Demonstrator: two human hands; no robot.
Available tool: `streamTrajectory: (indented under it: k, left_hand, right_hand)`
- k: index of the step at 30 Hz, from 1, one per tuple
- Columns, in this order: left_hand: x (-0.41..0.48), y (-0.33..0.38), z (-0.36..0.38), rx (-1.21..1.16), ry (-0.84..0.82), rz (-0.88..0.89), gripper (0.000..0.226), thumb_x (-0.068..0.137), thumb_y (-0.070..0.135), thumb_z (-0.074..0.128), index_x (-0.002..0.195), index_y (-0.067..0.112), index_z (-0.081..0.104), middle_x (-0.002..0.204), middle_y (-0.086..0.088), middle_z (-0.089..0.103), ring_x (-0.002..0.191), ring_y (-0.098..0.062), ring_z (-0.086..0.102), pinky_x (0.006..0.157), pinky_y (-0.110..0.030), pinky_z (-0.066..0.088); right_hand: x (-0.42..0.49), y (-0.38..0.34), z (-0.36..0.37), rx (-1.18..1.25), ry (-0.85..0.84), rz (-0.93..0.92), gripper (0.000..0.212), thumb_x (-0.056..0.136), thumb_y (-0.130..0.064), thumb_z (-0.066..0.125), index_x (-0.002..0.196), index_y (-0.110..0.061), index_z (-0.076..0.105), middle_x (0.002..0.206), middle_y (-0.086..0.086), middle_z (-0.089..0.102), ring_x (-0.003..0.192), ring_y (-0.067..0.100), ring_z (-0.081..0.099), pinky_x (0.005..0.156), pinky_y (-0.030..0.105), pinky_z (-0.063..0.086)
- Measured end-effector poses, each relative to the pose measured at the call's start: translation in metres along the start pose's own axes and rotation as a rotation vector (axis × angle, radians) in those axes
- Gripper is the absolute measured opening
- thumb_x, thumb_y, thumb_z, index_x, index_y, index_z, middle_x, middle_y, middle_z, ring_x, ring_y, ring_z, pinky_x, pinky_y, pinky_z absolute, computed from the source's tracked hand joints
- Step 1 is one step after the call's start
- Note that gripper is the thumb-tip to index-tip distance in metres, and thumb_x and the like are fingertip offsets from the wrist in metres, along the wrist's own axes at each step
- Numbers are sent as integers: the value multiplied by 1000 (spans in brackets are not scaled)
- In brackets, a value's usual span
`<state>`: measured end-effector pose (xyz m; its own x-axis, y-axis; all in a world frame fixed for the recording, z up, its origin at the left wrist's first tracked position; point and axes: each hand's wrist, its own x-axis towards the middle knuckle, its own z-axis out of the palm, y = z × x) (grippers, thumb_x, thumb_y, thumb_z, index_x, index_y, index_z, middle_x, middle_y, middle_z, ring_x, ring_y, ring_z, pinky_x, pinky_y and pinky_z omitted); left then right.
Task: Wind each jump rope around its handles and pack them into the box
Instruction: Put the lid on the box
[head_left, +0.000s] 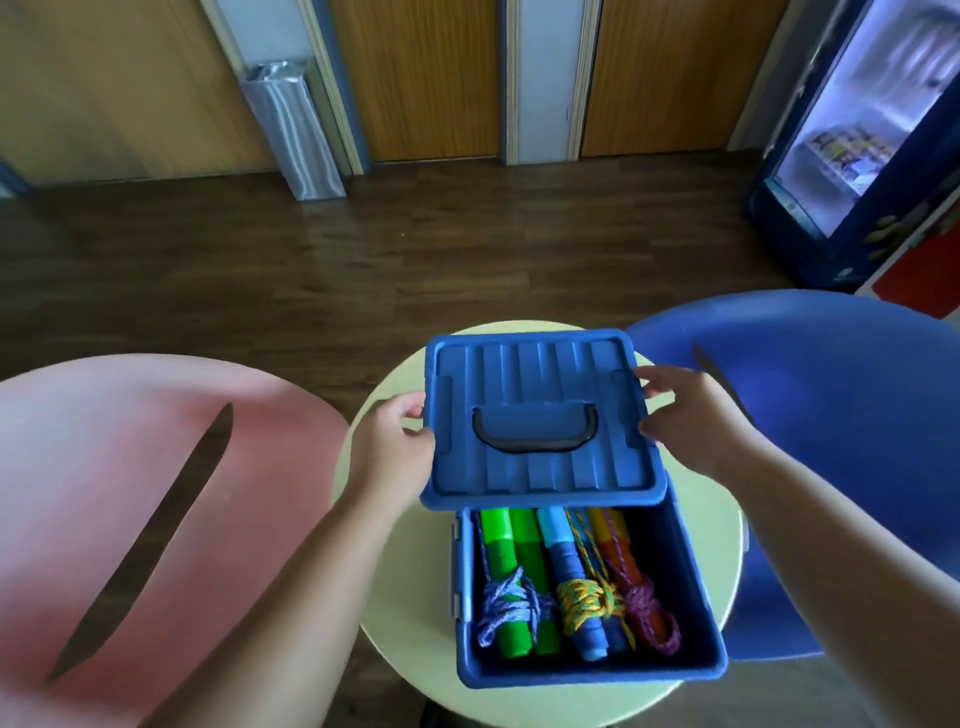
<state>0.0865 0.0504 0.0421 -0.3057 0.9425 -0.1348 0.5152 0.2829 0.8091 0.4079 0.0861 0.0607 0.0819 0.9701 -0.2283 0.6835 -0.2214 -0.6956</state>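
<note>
**Desk:** What is hidden?

**Photographer:** A ribbed blue plastic lid (540, 415) with a recessed carrying handle covers the far part of an open blue plastic box (592, 670); the far ends of the jump ropes vanish beneath it; whether the lid touches the rim cannot be told.

**Desk:** The hands?

**Photographer:** The left hand (395, 441) grips the lid's left edge, thumb and fingers curled on it; the right hand (685, 415) pinches the right edge between thumb and fingers.

**Desk:** How do the ropes lie?

**Photographer:** Side by side inside the box, long axes running away from the person; a green-handled rope with lilac cord (511, 571) at left, a blue-handled rope with yellow cord (571, 571) in the middle, an orange-handled rope with magenta cord (623, 561) at right; the cords are bunched round the near ends. The box stands on a round pale-yellow table (410, 571) between a pink chair (156, 467) and a blue chair (831, 389), both cut off by the frame.
</note>
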Motion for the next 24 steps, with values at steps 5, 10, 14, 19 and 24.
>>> streamTrajectory:
  k: [5, 10, 14, 19, 24]
  left_hand:
    - [-67, -7, 19, 99, 13, -1, 44, 90, 2, 61, 126, 27, 69, 115, 15, 65, 66, -5, 65, 63, -14, 47]
    - [-117, -20, 30, 126, -23, -45, 43, 91, 2, 59, 123, 29, 68, 113, 16, 63, 74, -8, 66, 64, -17, 46]
    - [-141, -24, 35, 137, -33, -49, 43, 91, 4, 62, 127, 27, 65, 111, 15, 61, 82, -9, 66, 67, -17, 49]
    - [-150, -24, 37, 183, 4, -58, 46, 90, 5, 62, 133, 22, 65, 111, 11, 59, 82, -10, 65, 74, -25, 56]
    - [-155, -33, 38, 95, 32, -128, 45, 94, 5, 62, 137, 19, 63, 117, 9, 60, 79, -7, 63, 70, -15, 46]
  right_hand:
    - [-51, 38, -11, -64, -30, -3, 66, 83, 9, 61, 140, -23, 60, 119, -3, 59, 81, 25, 69, 68, 35, 54]
    - [-89, 70, -6, -134, -108, -16, 64, 87, 2, 58, 144, -27, 55, 122, -4, 56, 82, 21, 67, 71, 33, 54]
    - [-109, 84, -3, -138, -129, -23, 63, 92, 3, 53, 148, -25, 50, 119, -4, 52, 80, 4, 60, 61, 12, 44]
    - [-118, 91, 3, -127, -135, -33, 60, 91, 4, 54, 147, -18, 53, 118, -4, 52, 75, 3, 61, 62, 8, 45]
    - [-120, 92, 11, -132, -149, -45, 60, 93, 1, 55, 149, -20, 50, 119, -5, 51, 80, 1, 62, 58, 7, 41]
